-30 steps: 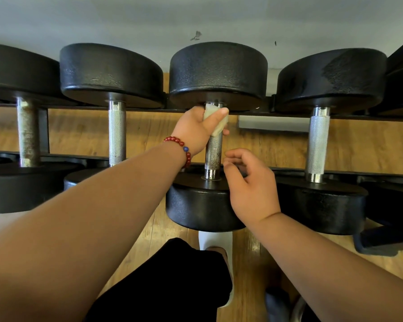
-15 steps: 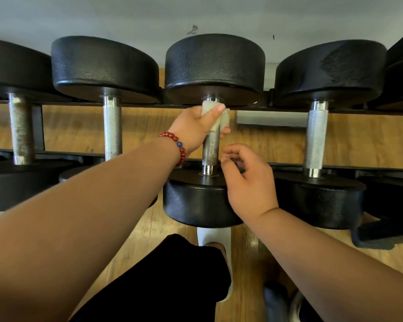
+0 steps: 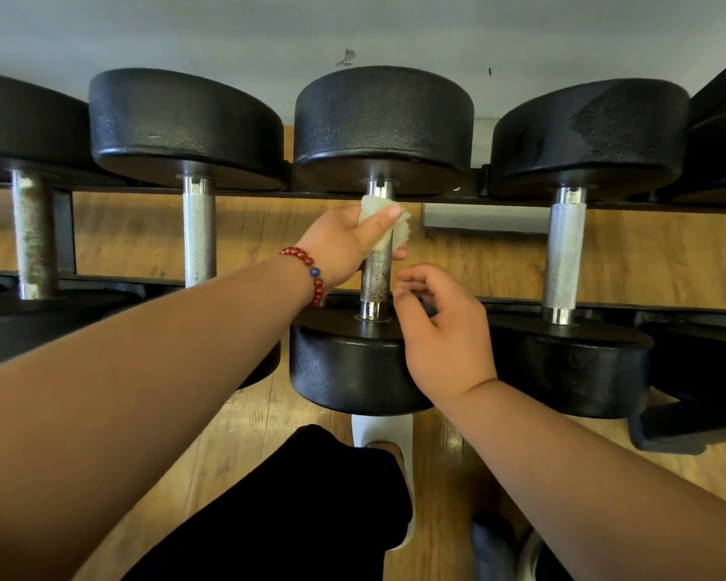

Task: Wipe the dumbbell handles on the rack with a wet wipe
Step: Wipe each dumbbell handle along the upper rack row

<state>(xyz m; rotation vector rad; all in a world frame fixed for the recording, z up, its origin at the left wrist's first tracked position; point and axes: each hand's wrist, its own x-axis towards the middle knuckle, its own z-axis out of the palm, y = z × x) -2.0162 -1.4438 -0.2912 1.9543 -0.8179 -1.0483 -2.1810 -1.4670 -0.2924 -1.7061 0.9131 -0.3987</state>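
Wet wipe (image 3: 379, 228): head view, wrapped round the upper part of the middle dumbbell handle (image 3: 375, 283) on the rack (image 3: 516, 303).
Left hand (image 3: 344, 241): clenched round wet wipe and handle.
Right hand (image 3: 441, 329): just right of the handle's lower end, fingers loosely curled, grasping nothing.

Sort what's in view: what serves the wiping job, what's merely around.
Job: wet wipe; left hand gripping it; middle dumbbell handle; knurled handle to its right; rusty handle far left.
Around: right hand, holding nothing; bead bracelet; white shoe; floor.
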